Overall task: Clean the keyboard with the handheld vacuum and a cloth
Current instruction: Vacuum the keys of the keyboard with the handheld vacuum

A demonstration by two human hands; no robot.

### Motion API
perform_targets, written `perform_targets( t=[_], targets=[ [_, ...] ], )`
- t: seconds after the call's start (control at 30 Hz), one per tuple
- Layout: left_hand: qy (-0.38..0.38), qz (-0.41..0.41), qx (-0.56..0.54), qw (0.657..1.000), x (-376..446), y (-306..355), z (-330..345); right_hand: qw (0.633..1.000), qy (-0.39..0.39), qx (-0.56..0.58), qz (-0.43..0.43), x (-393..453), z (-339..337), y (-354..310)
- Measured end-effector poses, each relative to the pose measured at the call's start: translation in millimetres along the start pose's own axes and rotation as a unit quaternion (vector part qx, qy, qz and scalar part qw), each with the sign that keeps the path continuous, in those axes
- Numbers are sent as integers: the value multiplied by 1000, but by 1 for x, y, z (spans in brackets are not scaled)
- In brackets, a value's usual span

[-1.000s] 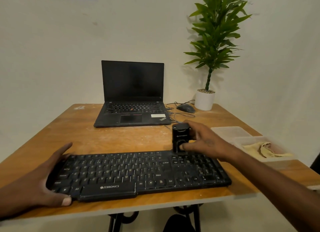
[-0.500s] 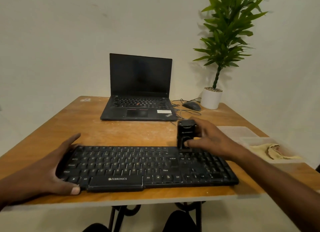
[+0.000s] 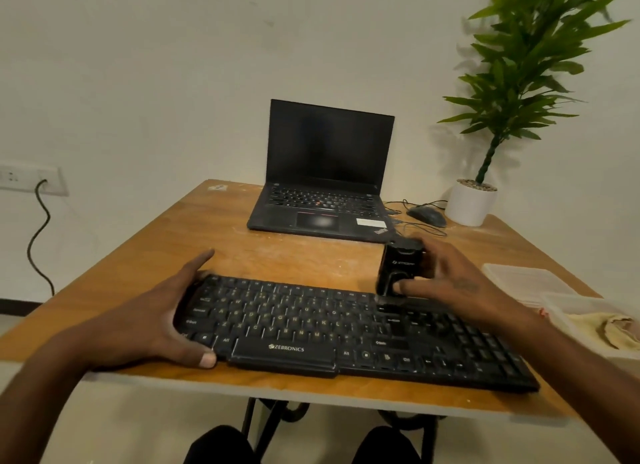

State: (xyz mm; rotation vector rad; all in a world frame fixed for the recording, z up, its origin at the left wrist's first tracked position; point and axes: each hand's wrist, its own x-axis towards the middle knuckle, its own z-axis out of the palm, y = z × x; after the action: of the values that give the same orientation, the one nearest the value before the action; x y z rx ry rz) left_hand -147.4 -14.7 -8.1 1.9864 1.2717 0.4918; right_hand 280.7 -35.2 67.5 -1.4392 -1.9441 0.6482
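Note:
A black Zebronics keyboard [image 3: 311, 328] lies along the front edge of the wooden table [image 3: 284, 255]. My left hand [image 3: 162, 318] grips its left end, thumb on the front edge and fingers along the back. My right hand [image 3: 450, 283] holds a small black handheld vacuum [image 3: 398, 269] upright, its lower end on the keyboard's top row right of centre. A yellowish cloth [image 3: 609, 328] lies in a clear plastic tray [image 3: 561, 311] at the right.
A black laptop [image 3: 325, 186] stands open at the back of the table. Behind the vacuum lie a wired mouse [image 3: 426, 216] and a white pot with a green plant [image 3: 471, 203]. A second clear tray [image 3: 523, 280] sits right of my right hand. A wall socket with cable [image 3: 38, 186] is at the left.
My view has swung left, so everything sits further right in the frame. Both hands keep their holds; the vacuum stays at the keyboard's top row, right of centre.

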Motion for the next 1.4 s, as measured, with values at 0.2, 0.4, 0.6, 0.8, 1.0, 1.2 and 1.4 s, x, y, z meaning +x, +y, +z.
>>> perform_targets(
  t=[0.2, 0.4, 0.6, 0.8, 1.0, 1.2, 1.4],
  targets=[
    [-5, -7, -6, 1000, -5, 6, -2, 999, -26, 26, -35, 33, 53, -29],
    [-9, -4, -1, 1000, -4, 6, -3, 995, -44, 44, -79, 59, 95, -60],
    [-5, 3, 4, 1000, -4, 2, -2, 997, -48, 54, -23, 54, 74, -45],
    [2, 10, 9, 1000, -2, 3, -2, 995, -35, 89, -25, 52, 83, -49],
    [1, 8, 3, 1000, -4, 5, -2, 990, -52, 83, -102, 84, 145, -89],
    [12, 31, -10, 999, -4, 9, -2, 987, -41, 91, -128, 98, 173, -107],
    [-18, 40, -59, 997, -8, 7, -9, 987, -41, 86, -131, 98, 174, -108]
  ],
)
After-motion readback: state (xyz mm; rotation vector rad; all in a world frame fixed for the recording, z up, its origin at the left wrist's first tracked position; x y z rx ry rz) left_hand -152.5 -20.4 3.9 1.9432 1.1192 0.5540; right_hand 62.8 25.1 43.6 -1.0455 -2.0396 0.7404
